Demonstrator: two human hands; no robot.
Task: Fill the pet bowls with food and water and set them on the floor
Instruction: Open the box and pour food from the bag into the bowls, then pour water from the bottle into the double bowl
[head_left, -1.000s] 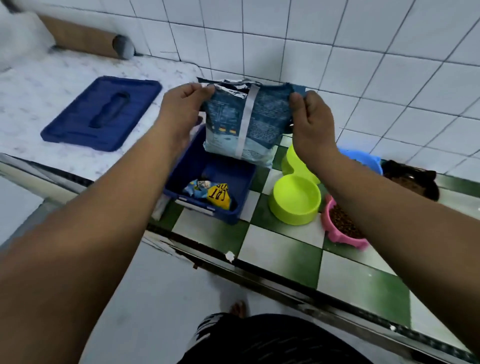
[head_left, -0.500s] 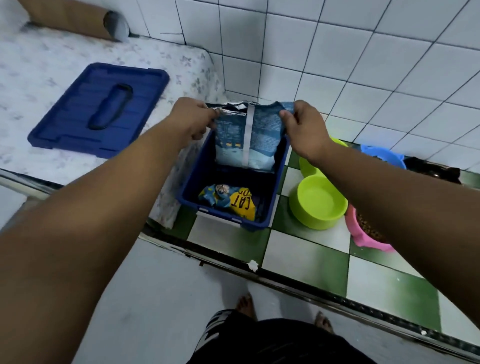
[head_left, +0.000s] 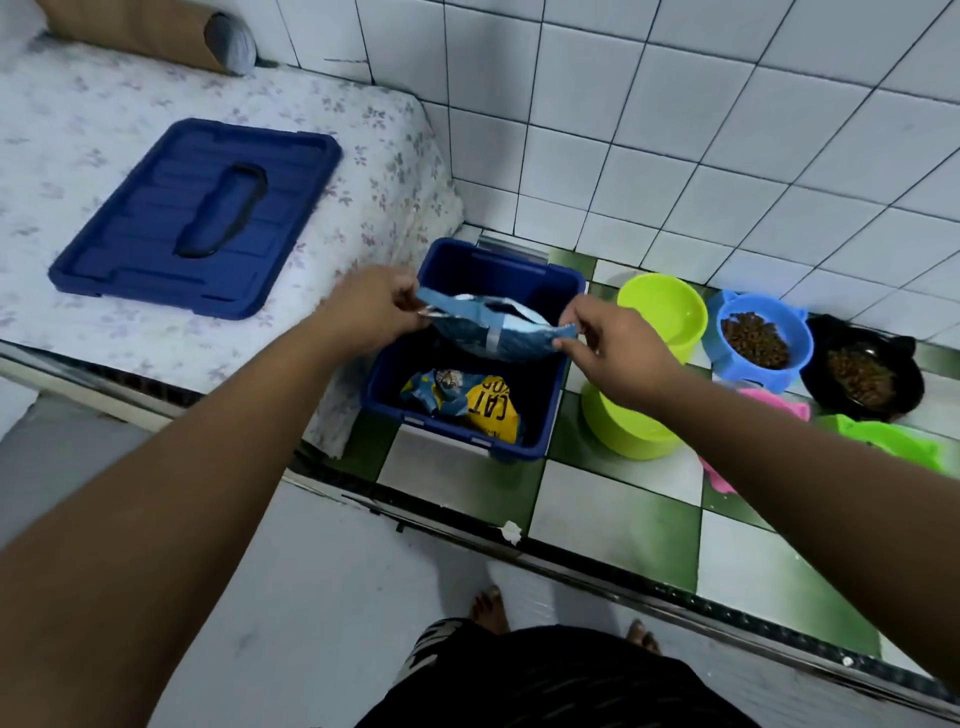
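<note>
Both hands, left (head_left: 374, 306) and right (head_left: 613, 353), pinch the top corners of a blue food bag (head_left: 493, 332) over the open blue bin (head_left: 550, 415), beside 2 kibble-filled bowls (head_left: 756, 338).

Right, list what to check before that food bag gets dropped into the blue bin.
1. Grip: left hand and right hand each pinch a top corner of the blue food bag: ok.
2. Position: bag hangs over the blue bin: ok.
3. Room inside: yellow cat-food packet lies at the front, space behind it: ok.
4. Bag top closed: cannot tell.
5. Cover: blue lid is off, lying flat to the left: ok.
6. Bowls fed: blue bowl and black bowl hold kibble: ok; pink bowl, mostly behind the arm: cannot tell.
</note>
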